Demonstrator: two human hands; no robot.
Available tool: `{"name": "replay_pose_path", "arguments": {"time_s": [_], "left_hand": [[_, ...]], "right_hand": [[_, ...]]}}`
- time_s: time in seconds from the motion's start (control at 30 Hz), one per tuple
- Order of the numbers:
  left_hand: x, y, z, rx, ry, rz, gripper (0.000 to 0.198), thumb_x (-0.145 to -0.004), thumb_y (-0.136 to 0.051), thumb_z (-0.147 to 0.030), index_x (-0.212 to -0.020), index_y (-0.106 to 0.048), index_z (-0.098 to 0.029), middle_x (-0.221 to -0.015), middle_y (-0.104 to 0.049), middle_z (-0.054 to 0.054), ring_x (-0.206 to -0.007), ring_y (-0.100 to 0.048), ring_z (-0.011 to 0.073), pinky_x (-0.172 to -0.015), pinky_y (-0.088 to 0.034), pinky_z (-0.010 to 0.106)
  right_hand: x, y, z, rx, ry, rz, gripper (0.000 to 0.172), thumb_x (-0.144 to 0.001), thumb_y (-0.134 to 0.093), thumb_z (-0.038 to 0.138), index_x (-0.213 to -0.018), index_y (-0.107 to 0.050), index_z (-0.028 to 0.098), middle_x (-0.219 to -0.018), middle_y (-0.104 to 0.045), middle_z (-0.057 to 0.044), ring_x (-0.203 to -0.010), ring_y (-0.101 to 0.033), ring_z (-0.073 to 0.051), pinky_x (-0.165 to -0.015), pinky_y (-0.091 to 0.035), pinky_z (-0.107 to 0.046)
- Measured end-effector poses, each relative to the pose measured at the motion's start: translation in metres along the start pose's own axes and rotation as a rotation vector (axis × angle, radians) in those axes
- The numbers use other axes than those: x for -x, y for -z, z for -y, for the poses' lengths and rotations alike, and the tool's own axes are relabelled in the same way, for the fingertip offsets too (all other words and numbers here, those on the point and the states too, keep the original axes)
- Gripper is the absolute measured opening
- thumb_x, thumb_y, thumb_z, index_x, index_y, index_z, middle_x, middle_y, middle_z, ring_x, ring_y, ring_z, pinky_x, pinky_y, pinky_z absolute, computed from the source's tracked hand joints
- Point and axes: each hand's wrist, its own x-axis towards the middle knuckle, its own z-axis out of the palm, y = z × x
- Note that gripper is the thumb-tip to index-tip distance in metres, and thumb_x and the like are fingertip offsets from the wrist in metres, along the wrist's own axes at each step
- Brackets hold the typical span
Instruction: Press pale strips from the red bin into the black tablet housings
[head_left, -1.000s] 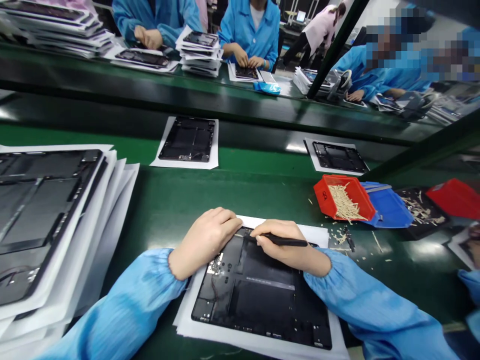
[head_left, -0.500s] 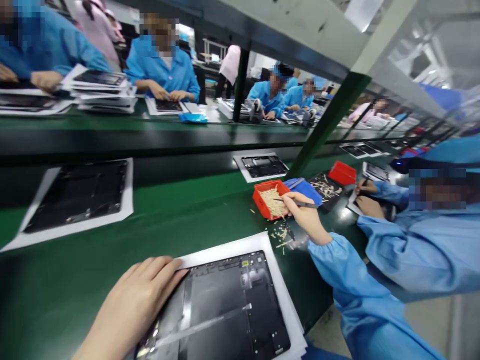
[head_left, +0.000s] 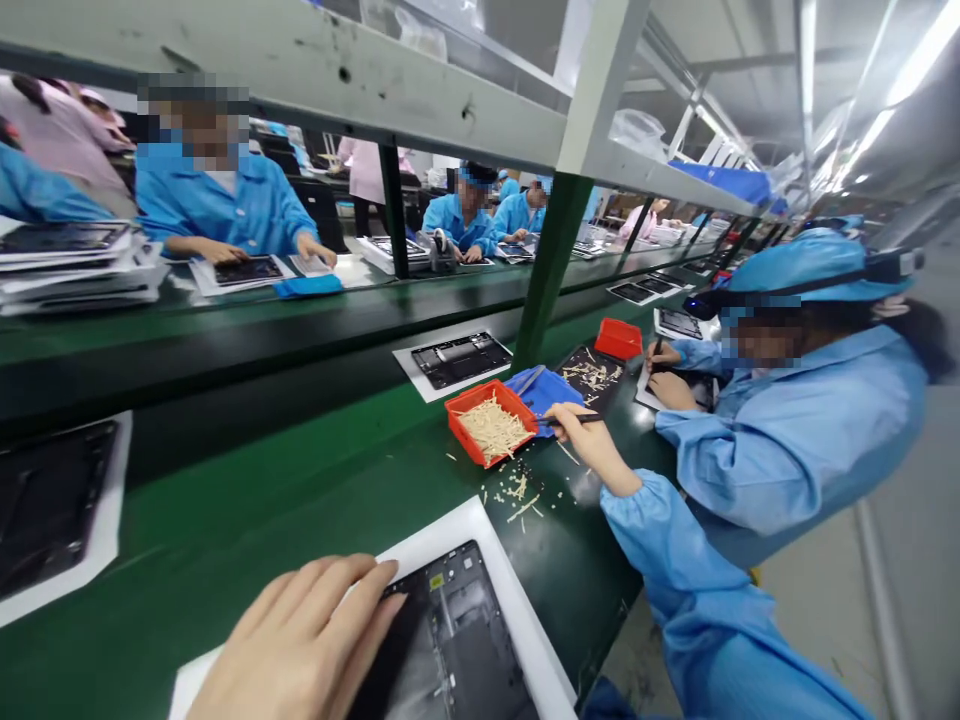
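Observation:
My left hand point(head_left: 300, 630) is closed on the upper left edge of a black tablet housing point(head_left: 480, 650), its fingers over the edge and its thumb on the inner side. Under the housing lies white sheeting point(head_left: 442, 525); part of both is hidden by the hand or cut off by the lower frame edge. In my right hand point(head_left: 585, 440) is a pair of dark tweezers point(head_left: 576, 419), pointing left at the right rim of a red tray point(head_left: 456, 432). Pale thin strips point(head_left: 493, 428) fill that tray. I cannot make out whether the tweezer tips hold anything.
A blue tray point(head_left: 551, 390) adjoins the red one. Loose strips point(head_left: 521, 490) litter the green bench point(head_left: 300, 510). Another housing point(head_left: 461, 360) lies beyond, one more point(head_left: 52, 500) at left. A green post point(head_left: 553, 260) rises behind the trays. A co-worker point(head_left: 810, 430) sits close on my right.
The view has swung right, moving the bench things leftward. My right hand has drawn slightly right of the red tray with the tweezers. My left hand stays at the housing's edge.

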Motion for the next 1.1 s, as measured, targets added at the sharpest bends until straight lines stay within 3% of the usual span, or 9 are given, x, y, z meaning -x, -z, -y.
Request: {"name": "replay_pose_path", "arguments": {"time_s": [0.07, 0.13, 0.27, 0.37, 0.47, 0.7, 0.87, 1.0, 1.1], "left_hand": [[-0.022, -0.005, -0.008, 0.055, -0.019, 0.023, 0.027, -0.09, -0.047, -0.043, -0.109, -0.059, -0.028, -0.104, -0.063, 0.002, -0.091, -0.059, 0.02, -0.079, -0.044, 0.035], [-0.044, -0.013, -0.015, 0.115, -0.03, 0.12, 0.026, -0.092, -0.043, -0.041, -0.104, -0.061, -0.028, -0.099, -0.063, 0.002, -0.086, -0.059, 0.0193, -0.076, -0.045, 0.035], [-0.086, -0.031, -0.022, 0.218, -0.054, 0.334, 0.028, -0.095, -0.036, -0.035, -0.1, -0.062, -0.026, -0.092, -0.063, 0.003, -0.085, -0.058, 0.0191, -0.077, -0.045, 0.034], [-0.112, -0.048, -0.028, 0.276, -0.094, 0.373, 0.026, -0.094, -0.038, -0.031, -0.099, -0.063, -0.024, -0.091, -0.063, 0.003, -0.088, -0.057, 0.0189, -0.079, -0.045, 0.033], [-0.128, -0.065, -0.04, 0.275, -0.149, 0.357, 0.024, -0.093, -0.041, -0.027, -0.095, -0.064, -0.023, -0.09, -0.064, 0.003, -0.087, -0.057, 0.0192, -0.081, -0.045, 0.034], [-0.138, -0.098, -0.065, 0.305, -0.235, 0.371, 0.023, -0.088, -0.051, -0.032, -0.103, -0.064, -0.021, -0.108, -0.064, 0.006, -0.1, -0.057, 0.022, -0.089, -0.044, 0.035], [-0.132, -0.109, -0.068, 0.345, -0.239, 0.375, 0.026, -0.085, -0.056, -0.031, -0.107, -0.063, -0.019, -0.12, -0.06, 0.008, -0.112, -0.053, 0.0241, -0.099, -0.04, 0.038], [-0.131, -0.111, -0.067, 0.405, -0.224, 0.368, 0.025, -0.084, -0.057, -0.03, -0.106, -0.064, -0.02, -0.12, -0.061, 0.008, -0.112, -0.052, 0.0242, -0.099, -0.04, 0.039], [-0.133, -0.108, -0.066, 0.474, -0.193, 0.341, 0.024, -0.084, -0.057, -0.03, -0.105, -0.064, -0.021, -0.121, -0.06, 0.007, -0.112, -0.051, 0.0237, -0.1, -0.039, 0.04]], "right_hand": [[0.003, 0.004, -0.005, -0.037, -0.013, 0.017, 0.032, -0.089, -0.037, 0.029, -0.097, -0.064, 0.014, -0.077, -0.065, -0.005, -0.061, -0.059, -0.013, -0.056, -0.047, -0.024], [0.009, 0.008, -0.007, -0.039, -0.019, 0.07, 0.03, -0.084, -0.04, 0.023, -0.103, -0.062, 0.013, -0.081, -0.066, -0.005, -0.059, -0.058, -0.012, -0.055, -0.047, -0.024], [0.029, 0.01, -0.009, 0.228, 0.072, 0.333, 0.021, -0.08, -0.053, 0.02, -0.096, -0.066, 0.015, -0.089, -0.067, -0.005, -0.072, -0.06, -0.014, -0.064, -0.047, -0.023], [0.044, 0.01, -0.011, 0.417, 0.117, 0.433, 0.016, -0.08, -0.059, 0.021, -0.094, -0.067, 0.017, -0.09, -0.066, -0.005, -0.081, -0.061, -0.017, -0.073, -0.046, -0.026], [0.058, 0.009, -0.01, 0.595, 0.164, 0.465, 0.02, -0.083, -0.059, 0.023, -0.103, -0.064, 0.02, -0.097, -0.064, -0.005, -0.082, -0.062, -0.017, -0.072, -0.045, -0.026], [0.07, -0.002, -0.005, 0.937, 0.267, 0.531, 0.021, -0.09, -0.052, 0.031, -0.106, -0.059, 0.019, -0.099, -0.059, -0.006, -0.073, -0.063, -0.017, -0.06, -0.043, -0.026], [0.073, -0.015, -0.008, 1.036, 0.298, 0.536, 0.013, -0.089, -0.046, 0.014, -0.092, -0.059, 0.015, -0.093, -0.059, -0.007, -0.069, -0.062, -0.018, -0.057, -0.043, -0.027], [0.073, -0.014, -0.011, 0.9, 0.187, 0.458, 0.013, -0.082, -0.051, 0.011, -0.09, -0.06, 0.015, -0.092, -0.061, -0.008, -0.072, -0.061, -0.019, -0.06, -0.043, -0.027], [0.068, -0.007, -0.015, 0.533, -0.01, 0.319, 0.013, -0.079, -0.053, 0.013, -0.087, -0.064, 0.017, -0.085, -0.064, -0.005, -0.075, -0.06, -0.017, -0.066, -0.043, -0.026]]}}
